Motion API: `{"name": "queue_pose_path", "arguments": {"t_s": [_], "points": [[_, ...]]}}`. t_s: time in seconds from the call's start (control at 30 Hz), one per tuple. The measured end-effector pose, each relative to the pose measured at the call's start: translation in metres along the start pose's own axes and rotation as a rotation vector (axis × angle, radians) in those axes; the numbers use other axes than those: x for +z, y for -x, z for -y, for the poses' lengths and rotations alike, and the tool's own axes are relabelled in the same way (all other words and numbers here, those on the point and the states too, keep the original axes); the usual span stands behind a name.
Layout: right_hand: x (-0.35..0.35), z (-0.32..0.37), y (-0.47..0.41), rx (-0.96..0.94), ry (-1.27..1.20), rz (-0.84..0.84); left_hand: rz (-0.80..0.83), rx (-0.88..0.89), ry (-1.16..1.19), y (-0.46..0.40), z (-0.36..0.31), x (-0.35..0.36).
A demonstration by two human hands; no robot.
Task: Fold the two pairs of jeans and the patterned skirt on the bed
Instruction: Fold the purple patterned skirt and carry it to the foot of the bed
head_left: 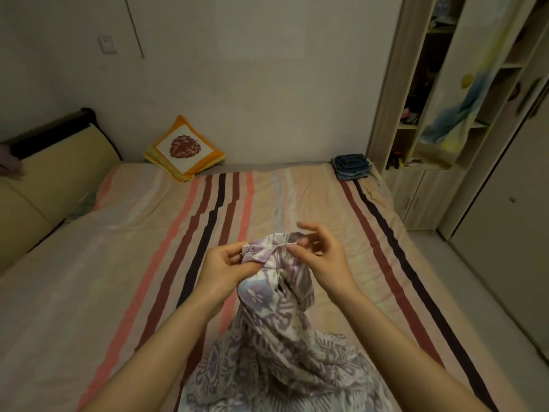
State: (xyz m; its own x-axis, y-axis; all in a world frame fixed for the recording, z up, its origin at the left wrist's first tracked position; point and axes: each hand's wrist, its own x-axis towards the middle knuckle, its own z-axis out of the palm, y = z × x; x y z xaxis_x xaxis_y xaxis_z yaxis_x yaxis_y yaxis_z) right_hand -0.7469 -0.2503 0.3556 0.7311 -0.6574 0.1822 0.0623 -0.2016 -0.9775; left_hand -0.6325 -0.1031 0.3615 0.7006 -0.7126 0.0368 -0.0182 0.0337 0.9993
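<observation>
Dim room: plain pale wall [267, 84], striped bed [89, 278], open wardrobe [430, 99] at right.

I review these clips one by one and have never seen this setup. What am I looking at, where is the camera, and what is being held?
There is no machine here: a person works with bare hands, and the single picture comes from a camera worn on the head, looking forward and down. The left hand and right hand each have a grip on the top edge of the patterned skirt, lifting it while the rest trails down onto the striped bed. The folded jeans sit stacked at the far right corner. An orange cushion leans against the far wall, and an open wardrobe stands to the right.
</observation>
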Motion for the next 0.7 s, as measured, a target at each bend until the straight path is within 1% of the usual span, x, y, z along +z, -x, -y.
{"name": "queue_pose_path", "arguments": {"t_s": [0.03, 0.1, 0.17, 0.23, 0.3, 0.4, 0.5, 0.7], "points": [[-0.002, -0.003, -0.008, -0.008, 0.107, 0.037, 0.004, 0.003, -0.007, 0.0, -0.003, -0.003], [-0.002, -0.01, -0.022, 0.045, 0.216, 0.158, 0.0, 0.006, -0.001, 0.001, -0.008, -0.011], [0.001, -0.014, -0.029, 0.089, 0.194, 0.289, 0.005, 0.008, 0.012, 0.002, -0.014, -0.018], [0.004, -0.014, -0.031, 0.124, 0.099, 0.416, 0.011, 0.02, 0.009, 0.005, -0.02, -0.027], [0.011, -0.013, -0.029, 0.107, 0.055, 0.471, 0.003, 0.027, 0.002, 0.008, -0.026, -0.037], [0.023, -0.007, -0.026, 0.024, 0.062, 0.389, -0.016, 0.042, -0.041, 0.008, -0.037, -0.054], [0.029, 0.016, -0.031, -0.115, 0.084, 0.321, -0.054, 0.096, -0.105, 0.003, -0.056, -0.068], [0.031, 0.109, -0.062, -0.414, 0.107, 0.225, -0.105, 0.345, -0.192, -0.022, -0.133, -0.083]]}}
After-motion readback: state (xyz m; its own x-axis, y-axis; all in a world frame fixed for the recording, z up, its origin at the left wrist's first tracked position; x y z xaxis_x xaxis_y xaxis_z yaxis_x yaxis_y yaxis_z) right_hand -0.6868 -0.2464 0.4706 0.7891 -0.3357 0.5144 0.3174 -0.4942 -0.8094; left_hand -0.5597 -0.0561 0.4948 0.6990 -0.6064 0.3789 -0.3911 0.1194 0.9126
